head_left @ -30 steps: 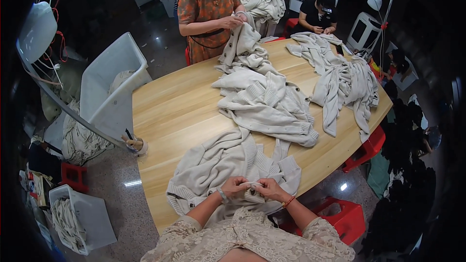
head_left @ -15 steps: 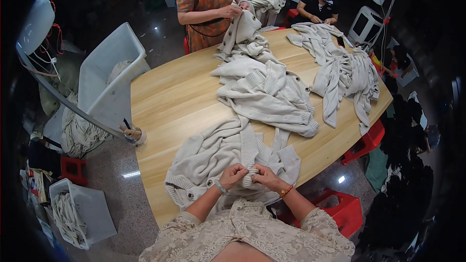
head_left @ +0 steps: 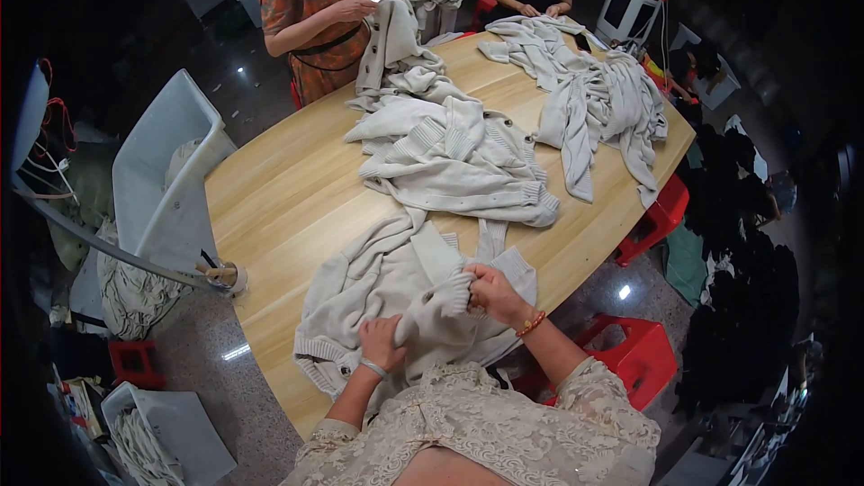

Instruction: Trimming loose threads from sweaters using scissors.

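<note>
A cream knitted cardigan (head_left: 360,283) with dark buttons is spread in folds at the near end of the table. My right hand (head_left: 495,295) pinches its ribbed edge and holds that part lifted. Lower and to the left, my left hand (head_left: 382,344) is closed on a fold of the same cardigan, its thumb toward the raised part. Behind the fabric, some of the right fingertips are hidden. Just beyond lies another cream cardigan (head_left: 450,171), heaped with its buttons showing.
A pale wooden table (head_left: 279,198) carries more cream knitwear (head_left: 585,108) on its far right. Two people work at the far side. A white tub (head_left: 171,171) and a cup of tools (head_left: 236,279) are at left. Red stools (head_left: 630,360) stand by the right edge.
My hands have moved apart. The left went down and left to another fold; the right rose slightly, lifting the ribbed edge. The whole view has shifted.
</note>
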Tool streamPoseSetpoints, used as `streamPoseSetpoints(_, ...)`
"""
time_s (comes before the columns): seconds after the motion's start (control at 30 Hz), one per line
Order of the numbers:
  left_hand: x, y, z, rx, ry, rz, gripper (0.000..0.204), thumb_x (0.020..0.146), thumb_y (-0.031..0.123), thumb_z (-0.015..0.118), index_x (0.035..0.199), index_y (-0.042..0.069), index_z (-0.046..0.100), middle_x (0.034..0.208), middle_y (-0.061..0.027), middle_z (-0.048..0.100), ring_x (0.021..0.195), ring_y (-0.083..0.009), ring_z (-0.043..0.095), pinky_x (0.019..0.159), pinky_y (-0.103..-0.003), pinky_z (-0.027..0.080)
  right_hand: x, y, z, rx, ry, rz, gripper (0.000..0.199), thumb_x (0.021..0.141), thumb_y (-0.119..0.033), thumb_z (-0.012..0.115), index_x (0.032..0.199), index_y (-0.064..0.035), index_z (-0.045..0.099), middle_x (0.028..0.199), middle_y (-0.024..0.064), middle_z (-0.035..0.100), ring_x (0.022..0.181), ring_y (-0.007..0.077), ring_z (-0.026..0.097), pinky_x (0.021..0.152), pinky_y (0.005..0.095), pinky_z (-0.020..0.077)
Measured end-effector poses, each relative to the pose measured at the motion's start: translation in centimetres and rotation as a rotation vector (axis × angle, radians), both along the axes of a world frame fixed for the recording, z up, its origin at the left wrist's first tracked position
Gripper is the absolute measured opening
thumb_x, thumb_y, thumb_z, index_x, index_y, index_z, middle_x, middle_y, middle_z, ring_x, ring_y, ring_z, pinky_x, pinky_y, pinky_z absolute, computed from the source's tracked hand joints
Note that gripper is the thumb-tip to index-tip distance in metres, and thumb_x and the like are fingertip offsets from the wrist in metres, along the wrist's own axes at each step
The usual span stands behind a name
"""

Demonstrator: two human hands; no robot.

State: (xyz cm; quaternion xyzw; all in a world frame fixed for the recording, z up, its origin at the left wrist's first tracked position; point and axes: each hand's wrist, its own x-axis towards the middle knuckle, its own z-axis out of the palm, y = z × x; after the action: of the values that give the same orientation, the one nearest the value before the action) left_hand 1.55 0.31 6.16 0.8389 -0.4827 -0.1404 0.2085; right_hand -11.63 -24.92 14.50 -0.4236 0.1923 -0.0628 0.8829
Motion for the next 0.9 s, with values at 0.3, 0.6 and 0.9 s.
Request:
streamPoseSetpoints(0.3,3.4,0.2,3.7,-0.532,0.560,0.451,0.023,0.076,-0.001,0.053,0.099,0.000,0.058,0.089,-0.0073,0.063,0.086,-0.0131,0.057,0.077,-0.026,0.045,0.8,-3.8,-0.7,-0.231,-0.018,-0.303,0.040,0.084,0.000,0.052,0.123,-0.0004,0.049,0.104,0.0058,0.059,0.080,0.0093,0.058,0.072,0.0233,0.0504)
streamPoseSetpoints(0.6,-0.9,-4.0,13.8,-0.760,0.912,0.129,0.038,0.071,-0.006,0.055,0.109,0.002,0.055,0.098,-0.0018,0.061,0.092,-0.0082,0.055,0.081,-0.023,0.044,2.8,5.4,2.3,-1.195,-0.199,0.114,0.096,0.062,-0.023,0.081,0.139,-0.0020,0.028,0.142,0.0166,0.032,0.130,0.0330,0.034,0.107,0.0396,0.0290)
streamPoseSetpoints(0.9,-0.2,-5.8,16.4,-0.640,0.230,-0.102,0.101,0.064,0.033,0.079,0.141,0.000,0.022,0.140,-0.0209,0.032,0.128,-0.0403,0.033,0.108,-0.045,0.024,2.0,2.2,10.1,-1.805,-0.296,-0.311,0.053,0.086,-0.030,0.062,0.128,-0.0012,0.046,0.125,0.0089,0.051,0.113,0.0218,0.050,0.097,0.0374,0.0404)
